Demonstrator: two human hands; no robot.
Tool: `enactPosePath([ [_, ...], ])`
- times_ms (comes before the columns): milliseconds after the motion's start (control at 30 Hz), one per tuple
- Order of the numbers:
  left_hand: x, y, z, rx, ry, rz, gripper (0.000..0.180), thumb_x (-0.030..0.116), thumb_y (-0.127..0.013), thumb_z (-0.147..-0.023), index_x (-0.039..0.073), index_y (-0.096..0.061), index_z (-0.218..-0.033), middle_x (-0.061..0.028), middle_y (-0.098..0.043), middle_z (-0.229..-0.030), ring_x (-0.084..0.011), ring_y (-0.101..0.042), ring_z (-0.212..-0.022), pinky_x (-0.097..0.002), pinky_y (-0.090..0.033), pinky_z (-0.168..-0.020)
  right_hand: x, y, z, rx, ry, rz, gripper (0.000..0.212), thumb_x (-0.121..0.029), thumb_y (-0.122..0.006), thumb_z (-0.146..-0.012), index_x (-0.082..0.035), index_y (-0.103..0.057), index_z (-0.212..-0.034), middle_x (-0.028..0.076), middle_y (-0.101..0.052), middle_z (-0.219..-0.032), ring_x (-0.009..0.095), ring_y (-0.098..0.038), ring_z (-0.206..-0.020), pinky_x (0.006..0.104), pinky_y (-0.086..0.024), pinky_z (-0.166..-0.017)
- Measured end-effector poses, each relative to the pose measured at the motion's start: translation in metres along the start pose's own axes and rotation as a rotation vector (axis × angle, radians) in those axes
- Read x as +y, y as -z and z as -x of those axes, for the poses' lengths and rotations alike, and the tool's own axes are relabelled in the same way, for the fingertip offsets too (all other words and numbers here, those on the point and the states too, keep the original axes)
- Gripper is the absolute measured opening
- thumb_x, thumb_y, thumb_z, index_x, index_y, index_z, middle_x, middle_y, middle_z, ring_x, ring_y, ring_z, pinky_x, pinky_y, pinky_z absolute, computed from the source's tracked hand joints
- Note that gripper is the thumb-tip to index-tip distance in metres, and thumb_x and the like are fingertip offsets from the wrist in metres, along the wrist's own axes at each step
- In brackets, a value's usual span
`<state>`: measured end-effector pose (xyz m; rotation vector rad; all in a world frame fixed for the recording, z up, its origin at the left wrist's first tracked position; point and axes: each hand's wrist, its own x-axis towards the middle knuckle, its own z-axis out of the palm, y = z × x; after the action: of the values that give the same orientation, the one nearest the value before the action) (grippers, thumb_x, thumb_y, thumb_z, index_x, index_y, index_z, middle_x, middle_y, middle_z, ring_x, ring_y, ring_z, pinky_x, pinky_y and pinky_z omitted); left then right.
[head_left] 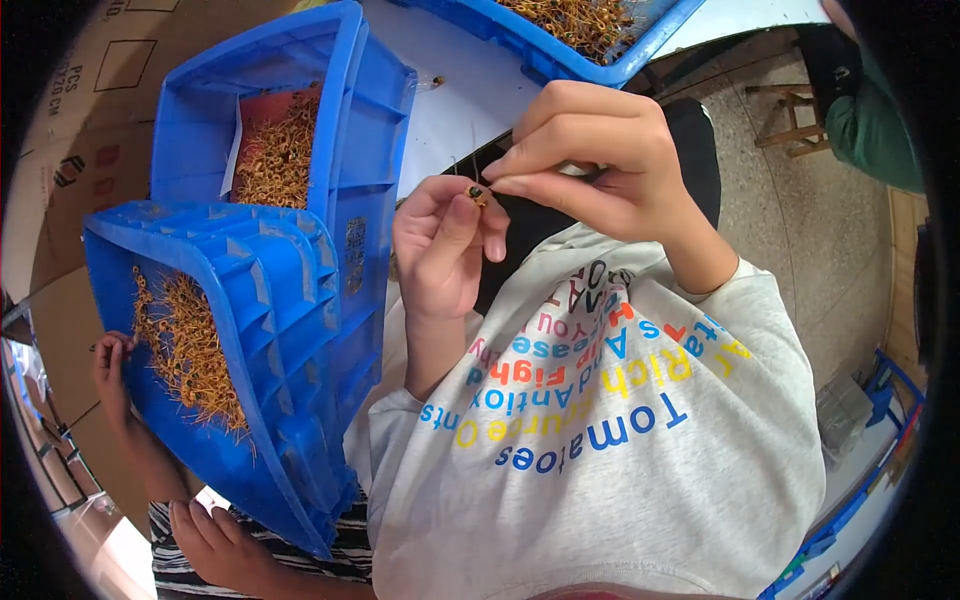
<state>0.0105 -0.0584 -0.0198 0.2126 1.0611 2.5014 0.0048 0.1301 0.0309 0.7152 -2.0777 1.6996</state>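
Note:
Between the thumb and fingers of my left hand [440,245] is a small wire-wound coil [477,195], copper-coloured with a dark spot at its middle. Thin wire ends stick up from it. Just above and to the right, my right hand [605,150] is pinched at the coil, thumb against forefinger, apparently on one of the fine wire leads. Both hands are held in front of my chest, right of the stacked blue bins. The lead's end inside the right pinch is hidden by the fingertips.
A tilted blue bin [285,290] with many similar copper coils [185,345] leans against another blue bin [345,110] holding more. A third blue bin [560,65] stands at the far edge of the white table [450,120]. Another person's hands [112,360] are at the left; cardboard boxes [60,170] stand behind.

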Motion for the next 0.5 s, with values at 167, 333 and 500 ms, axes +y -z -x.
enactPosePath([
  [167, -0.0031, -0.0039, 0.0011, 0.060, -0.230, -0.178, 0.013, 0.005, -0.059, -0.092, -0.001, -0.057, -0.104, -0.0174, -0.066, -0.082, -0.0161, -0.054, -0.055, -0.0228, -0.046, -0.053, -0.0065, -0.0007, 0.0003, 0.030, -0.202, -0.054, 0.004, -0.001, -0.071, -0.079, 0.000, -0.069, -0.075, 0.002, -0.056, -0.071, 0.009, -0.042, -0.056, 0.0200, -0.032, -0.050],
  [333, -0.0052, -0.0031, 0.0010, 0.063, -0.313, -0.231, 0.013, 0.003, -0.059, -0.091, -0.001, -0.056, -0.104, -0.0176, -0.066, -0.082, -0.0163, -0.055, -0.056, -0.0225, -0.047, -0.055, -0.0026, -0.0022, 0.0025, 0.064, -0.324, -0.154, 0.008, -0.002, -0.071, -0.081, 0.000, -0.069, -0.074, 0.000, -0.055, -0.071, 0.006, -0.039, -0.054, 0.0189, -0.030, -0.049],
  [500, -0.0021, -0.0079, 0.0020, 0.047, -0.344, -0.326, 0.014, 0.001, -0.059, -0.091, -0.001, -0.056, -0.104, -0.0175, -0.066, -0.082, -0.0164, -0.056, -0.057, -0.0224, -0.047, -0.055, 0.0025, -0.0054, 0.0036, 0.147, -0.307, -0.224, 0.009, -0.002, -0.071, -0.081, 0.000, -0.069, -0.073, 0.000, -0.056, -0.071, 0.006, -0.039, -0.054, 0.0182, -0.029, -0.048],
])
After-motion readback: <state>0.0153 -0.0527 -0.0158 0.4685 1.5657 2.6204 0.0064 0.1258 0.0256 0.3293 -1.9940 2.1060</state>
